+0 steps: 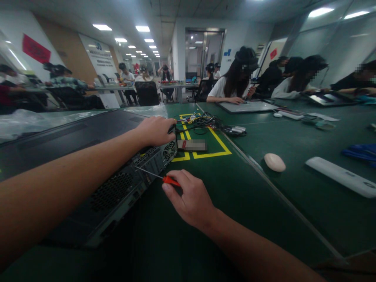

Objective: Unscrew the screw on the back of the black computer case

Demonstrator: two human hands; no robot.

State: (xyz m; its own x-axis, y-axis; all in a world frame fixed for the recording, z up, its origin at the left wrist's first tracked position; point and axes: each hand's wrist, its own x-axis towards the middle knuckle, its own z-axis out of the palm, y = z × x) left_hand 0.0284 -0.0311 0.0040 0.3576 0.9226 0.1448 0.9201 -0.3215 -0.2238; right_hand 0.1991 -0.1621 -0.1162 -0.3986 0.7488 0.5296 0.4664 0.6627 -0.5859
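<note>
A black computer tower case [96, 127] lies on its side on the green table, its vented rear panel turned toward me. My left hand [155, 131] rests on the case's far rear corner, with the fingers curled over the edge. Between the thumb and fingers of my right hand [190, 199] is a screwdriver [170, 180] with an orange-red handle. Its thin shaft points left, and the tip meets the rear panel near the expansion slots. I cannot make out a screw at the tip. Both forearms reach in from the lower sides, the left one crossing over the case.
Tangled cables [208, 120] and a small flat box [192, 145] lie beyond the case, near yellow tape markings [213, 155]. To the right are a pale mouse [274, 162] and a long white bar [340, 177]. Clear plastic [20, 121] lies behind the case. People sit across the table.
</note>
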